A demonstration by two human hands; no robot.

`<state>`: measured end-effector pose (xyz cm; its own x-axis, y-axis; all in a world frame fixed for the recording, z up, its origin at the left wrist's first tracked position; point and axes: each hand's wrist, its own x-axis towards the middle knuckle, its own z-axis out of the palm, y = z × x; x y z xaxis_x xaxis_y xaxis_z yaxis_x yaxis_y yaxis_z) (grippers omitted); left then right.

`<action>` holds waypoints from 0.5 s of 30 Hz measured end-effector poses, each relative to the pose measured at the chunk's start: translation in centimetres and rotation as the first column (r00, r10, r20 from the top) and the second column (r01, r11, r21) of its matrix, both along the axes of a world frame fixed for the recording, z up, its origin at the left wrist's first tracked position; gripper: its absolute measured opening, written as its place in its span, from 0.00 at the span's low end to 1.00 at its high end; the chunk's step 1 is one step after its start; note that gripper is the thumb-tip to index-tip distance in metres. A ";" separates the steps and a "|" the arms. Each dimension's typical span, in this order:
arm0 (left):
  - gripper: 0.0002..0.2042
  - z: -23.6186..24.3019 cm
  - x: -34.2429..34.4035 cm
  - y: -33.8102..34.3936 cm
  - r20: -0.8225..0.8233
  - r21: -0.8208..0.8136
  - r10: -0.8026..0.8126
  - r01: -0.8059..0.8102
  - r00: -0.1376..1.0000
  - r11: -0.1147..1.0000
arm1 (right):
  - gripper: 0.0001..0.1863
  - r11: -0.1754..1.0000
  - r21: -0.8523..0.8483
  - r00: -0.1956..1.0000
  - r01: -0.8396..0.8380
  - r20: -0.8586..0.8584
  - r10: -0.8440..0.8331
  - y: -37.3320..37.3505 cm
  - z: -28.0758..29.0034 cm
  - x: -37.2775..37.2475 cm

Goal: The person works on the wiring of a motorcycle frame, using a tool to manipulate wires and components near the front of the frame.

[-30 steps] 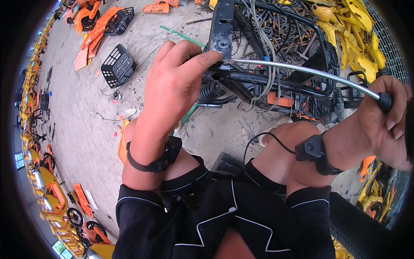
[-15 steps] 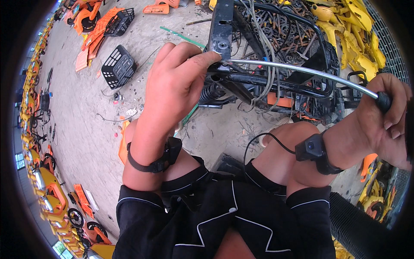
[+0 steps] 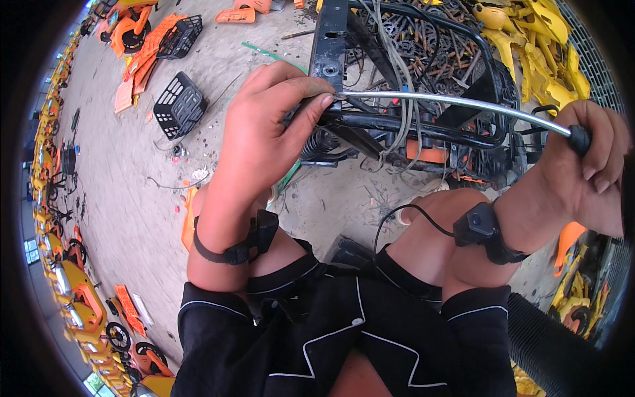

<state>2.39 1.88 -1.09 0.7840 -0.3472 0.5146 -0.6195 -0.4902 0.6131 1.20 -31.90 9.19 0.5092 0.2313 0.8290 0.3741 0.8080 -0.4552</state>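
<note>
A long, slightly curved metal rod (image 3: 450, 100) with a black grip crosses the black metal vehicle frame (image 3: 330, 43). My right hand (image 3: 591, 165) is closed round the grip at the far right. My left hand (image 3: 281, 122) pinches at the rod's other end, beside an upright bracket with a round fitting (image 3: 331, 69). What exactly lies between those fingertips is partly hidden. Loose grey cables (image 3: 403, 73) hang over the frame, and a dark coil spring (image 3: 317, 142) shows below it. My bent legs are under my arms.
Rusty metal parts (image 3: 430, 46) are heaped behind the frame, with yellow plastic panels (image 3: 542, 66) at upper right. Black baskets (image 3: 180, 104) and orange pieces (image 3: 135, 73) lie on the concrete floor (image 3: 126, 198). Rows of yellow scooters (image 3: 76, 291) line the left edge.
My right hand has risen and moved slightly left with the grip, lifting that end of the rod. My left hand has shifted a little, its thumb showing more at the rod's end.
</note>
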 end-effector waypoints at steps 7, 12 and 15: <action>0.06 0.1 0.1 0.0 0.019 0.029 -0.015 0.015 1.000 0.999 | 0.32 0.985 0.168 0.999 -0.040 0.008 0.039 0.6 -0.3 -0.3; 0.06 0.3 0.2 0.1 0.029 0.043 -0.021 0.020 0.999 0.999 | 0.34 0.996 0.032 0.993 -0.088 0.081 0.085 0.2 0.2 0.3; 0.06 0.3 0.1 -0.1 0.012 0.046 -0.015 0.014 1.000 0.999 | 0.34 0.997 0.075 0.992 -0.030 0.127 0.020 1.1 -0.5 0.1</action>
<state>2.51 1.80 -0.77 0.7722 -0.3819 0.5077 -0.6343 -0.5082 0.5825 1.35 -30.81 8.72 0.3946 0.1755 0.9019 0.4040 0.8485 -0.3419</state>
